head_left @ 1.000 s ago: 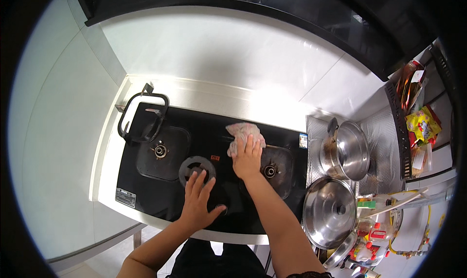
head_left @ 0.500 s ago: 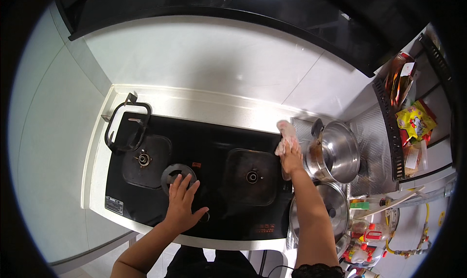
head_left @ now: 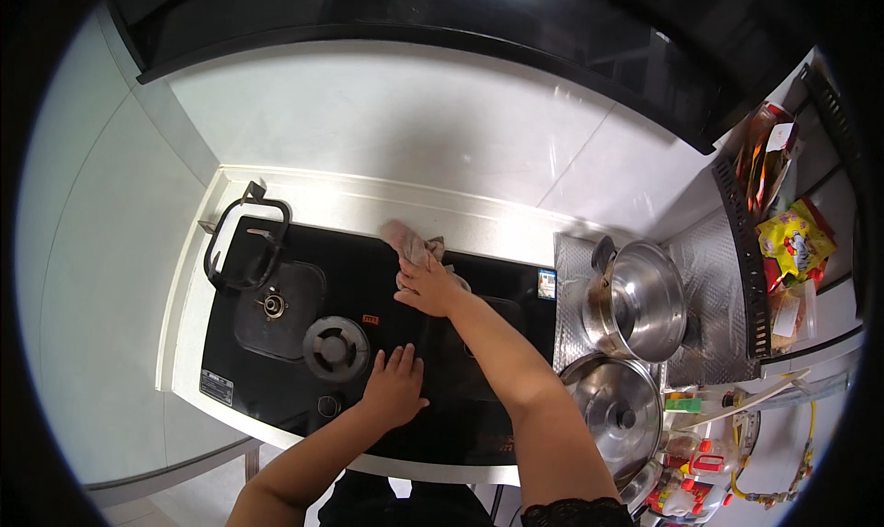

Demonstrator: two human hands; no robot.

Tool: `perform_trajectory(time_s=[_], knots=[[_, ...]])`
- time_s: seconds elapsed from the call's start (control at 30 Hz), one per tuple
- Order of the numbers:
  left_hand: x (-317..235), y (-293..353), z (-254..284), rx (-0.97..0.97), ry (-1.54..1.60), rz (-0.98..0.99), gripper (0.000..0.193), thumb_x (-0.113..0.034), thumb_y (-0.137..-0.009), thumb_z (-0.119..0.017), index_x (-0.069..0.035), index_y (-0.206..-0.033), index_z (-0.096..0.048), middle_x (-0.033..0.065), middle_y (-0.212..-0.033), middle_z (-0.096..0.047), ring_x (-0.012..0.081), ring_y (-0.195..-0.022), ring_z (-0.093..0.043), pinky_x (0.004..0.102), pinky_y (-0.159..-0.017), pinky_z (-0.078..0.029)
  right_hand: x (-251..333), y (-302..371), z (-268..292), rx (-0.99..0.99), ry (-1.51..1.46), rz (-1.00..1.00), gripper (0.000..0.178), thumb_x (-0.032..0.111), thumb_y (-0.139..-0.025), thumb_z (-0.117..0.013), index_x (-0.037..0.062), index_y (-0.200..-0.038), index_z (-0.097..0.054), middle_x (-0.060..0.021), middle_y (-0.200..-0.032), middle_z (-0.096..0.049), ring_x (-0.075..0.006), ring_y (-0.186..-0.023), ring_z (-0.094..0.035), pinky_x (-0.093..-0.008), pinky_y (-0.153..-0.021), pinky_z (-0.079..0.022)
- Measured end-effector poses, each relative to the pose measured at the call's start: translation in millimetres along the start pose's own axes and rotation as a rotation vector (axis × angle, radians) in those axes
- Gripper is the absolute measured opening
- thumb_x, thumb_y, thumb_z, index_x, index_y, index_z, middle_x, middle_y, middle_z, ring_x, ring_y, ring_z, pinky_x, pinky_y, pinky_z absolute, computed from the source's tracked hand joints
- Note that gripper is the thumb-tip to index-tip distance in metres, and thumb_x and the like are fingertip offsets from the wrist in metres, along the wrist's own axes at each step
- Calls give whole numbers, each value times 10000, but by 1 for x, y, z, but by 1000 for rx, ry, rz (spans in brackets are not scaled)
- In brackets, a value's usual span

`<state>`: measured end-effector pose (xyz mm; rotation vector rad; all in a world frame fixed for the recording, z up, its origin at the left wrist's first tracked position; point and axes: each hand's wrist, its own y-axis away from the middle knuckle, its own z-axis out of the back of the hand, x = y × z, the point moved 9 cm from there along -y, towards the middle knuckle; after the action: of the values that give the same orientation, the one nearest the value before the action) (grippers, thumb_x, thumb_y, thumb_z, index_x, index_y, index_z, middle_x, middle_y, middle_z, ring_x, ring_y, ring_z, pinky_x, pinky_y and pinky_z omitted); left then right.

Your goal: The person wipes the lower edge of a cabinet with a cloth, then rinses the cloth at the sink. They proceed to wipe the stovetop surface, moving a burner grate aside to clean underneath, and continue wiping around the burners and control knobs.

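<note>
A black glass gas stove (head_left: 442, 416) stretches out below me. Along its back edge, my right hand (head_left: 433, 286) presses a crumpled pinkish-grey cloth (head_left: 412, 247) against the glass, and part of the cloth hangs past the fingers. My left hand (head_left: 396, 391) lies on the glass near the front middle with fingers stretched out, holding nothing. Just left of it sits a round dark burner ring (head_left: 337, 348), with a control knob (head_left: 329, 405) below it. The left burner (head_left: 273, 306) is bare. My right forearm partly hides the right burner area.
A black pan support (head_left: 247, 241) leans at the stove's back left corner. To the right stand a steel pot (head_left: 635, 301) and a round lid (head_left: 626, 418) on foil-like sheeting. A black rack (head_left: 744, 260) with food packets hangs beyond. Bottles (head_left: 709, 458) stand at the lower right.
My right hand and the cloth have swept left from the stove's right edge to its back middle. My left hand has moved right, off the burner ring onto the glass.
</note>
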<state>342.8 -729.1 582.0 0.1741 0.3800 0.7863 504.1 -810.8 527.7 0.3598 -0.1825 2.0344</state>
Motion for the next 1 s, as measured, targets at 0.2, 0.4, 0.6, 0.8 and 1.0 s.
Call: perform_trajectory(time_s=[0.2, 0.4, 0.6, 0.8, 1.0], knots=[[18, -14, -39, 78, -227, 44, 622, -328, -919, -547, 60, -1386, -410, 294, -1493, -301, 415, -1395, -303, 569, -1142, -188, -71, 81, 36, 167, -103, -7, 326, 326, -976, -487, 159, -1186, -673, -57, -1362, -536, -164, -1395, -351, -379, -1169, -222], [15, -19, -50, 103, -330, 10, 487, -175, -960, -401, 83, -1373, -428, 314, -1462, -350, 438, -1372, -343, 549, -1165, -145, -149, 159, 60, -170, -7, -233, 140, 167, -792, -691, 170, -910, -766, -48, -1064, -701, -224, -1198, -539, -380, -1091, -342], [13, -21, -41, 119, -410, -37, 475, -167, -947, -415, 73, -1353, -465, 315, -1457, -361, 432, -1359, -369, 537, -1168, -150, -63, 40, 28, -146, 122, -36, 93, 184, -790, -646, 180, -841, -724, 9, -1092, -650, -243, -1164, -495, -349, -1033, -374], [13, -21, -34, 121, -400, -36, 455, -173, -932, -440, 60, -1315, -519, 306, -1429, -412, 418, -1320, -429, 531, -1166, -160, -90, 61, 32, -171, 91, 8, 100, 122, -726, -716, 128, -825, -703, -53, -936, -653, -268, -1003, -576, -369, -906, -449], [14, -20, -42, 58, -383, -47, 439, -171, -941, -440, 59, -1304, -529, 302, -1410, -437, 412, -1310, -444, 539, -1163, -166, -154, 131, 55, -380, -209, -337, 177, -34, -660, -765, 73, -774, -683, -89, -866, -660, -298, -795, -642, -381, -727, -528]])
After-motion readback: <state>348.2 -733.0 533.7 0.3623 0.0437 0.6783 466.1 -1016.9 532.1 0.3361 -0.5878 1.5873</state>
